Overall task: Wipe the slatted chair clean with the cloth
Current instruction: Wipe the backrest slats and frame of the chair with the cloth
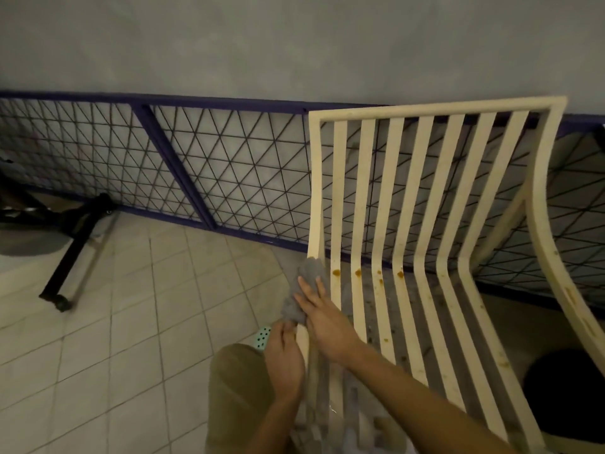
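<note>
The right hand (319, 317) is laid flat, fingers spread, on a grey cloth (302, 291), which is pressed against the left side rail of the slatted chair (425, 224) just where the backrest bends into the seat. The left hand (283, 358) is closed around the same rail lower down, nearer the body, apparently to steady the frame; part of the cloth may also be caught under it, though this cannot be told for certain.

The work is judged to be at an early stage. Only the left edge is being covered, while brown spots (358, 272) are seen on several slats at the bend, more specks run down the seat slats, and streaks mark the right armrest (571, 299). The upper backrest looks pale and mostly clean.

For movement, open tiled floor (114, 322) lies to the left, where only a dark wheeled stand (70, 253) rests well apart. Behind the chair a wire-mesh railing (196, 165) stands close, so reach from the back is limited. The narrow gaps between slats leave little room for fingers, and the cloth could be snagged on slat edges.
</note>
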